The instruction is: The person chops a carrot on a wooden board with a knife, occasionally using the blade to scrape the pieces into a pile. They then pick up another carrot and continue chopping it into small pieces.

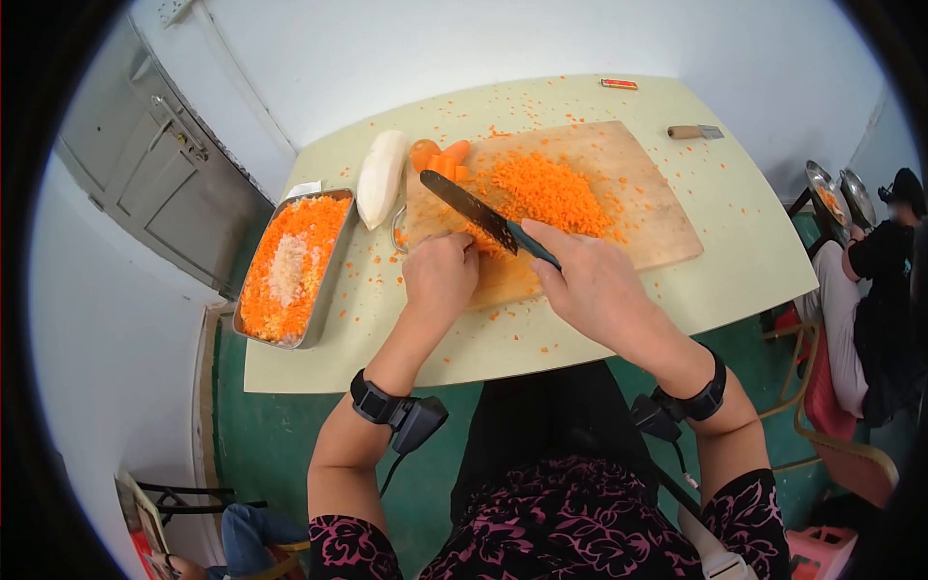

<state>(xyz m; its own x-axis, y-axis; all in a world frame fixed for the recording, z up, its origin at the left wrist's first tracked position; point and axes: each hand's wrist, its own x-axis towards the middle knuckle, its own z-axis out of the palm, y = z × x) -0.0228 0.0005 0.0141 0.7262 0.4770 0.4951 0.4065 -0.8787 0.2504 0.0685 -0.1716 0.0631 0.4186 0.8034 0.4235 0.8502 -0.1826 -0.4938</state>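
My right hand [594, 280] grips the dark handle of a kitchen knife [469, 211], whose blade points up and left over the wooden cutting board [657, 217]. Curled beside the blade, my left hand [440, 275] presses on carrot [485, 242], partly hidden by the fingers and knife. A heap of finely diced carrot [551, 193] spreads behind the knife. Larger carrot chunks [447, 159] lie at the board's far left corner. To the left rests a peeled white radish [383, 174].
A metal tray [324, 307] of diced carrot with a pale chopped heap stands at the table's left. A wooden-handled blade [694, 131] and a red battery-like item [619, 84] lie at the back right. Carrot bits dot the table [754, 242]. Another person [884, 280] sits at right.
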